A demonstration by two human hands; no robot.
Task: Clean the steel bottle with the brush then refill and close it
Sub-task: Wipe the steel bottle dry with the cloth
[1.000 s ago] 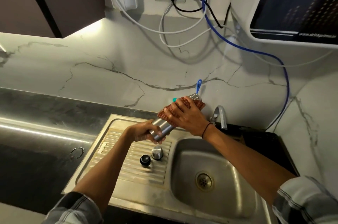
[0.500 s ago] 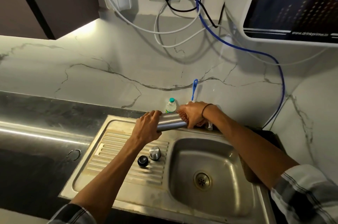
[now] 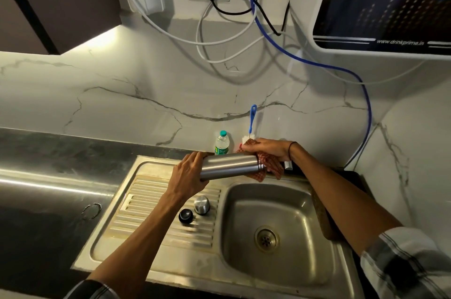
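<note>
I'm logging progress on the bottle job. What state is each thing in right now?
steel bottle: lying sideways, uncapped, held by left hand
checked cloth: bunched at the bottle's mouth, under right hand
steel cap: off, on drainboard
black stopper: off, beside it
brush: upright against wall, unused
plastic bottle: capped, upright
</note>
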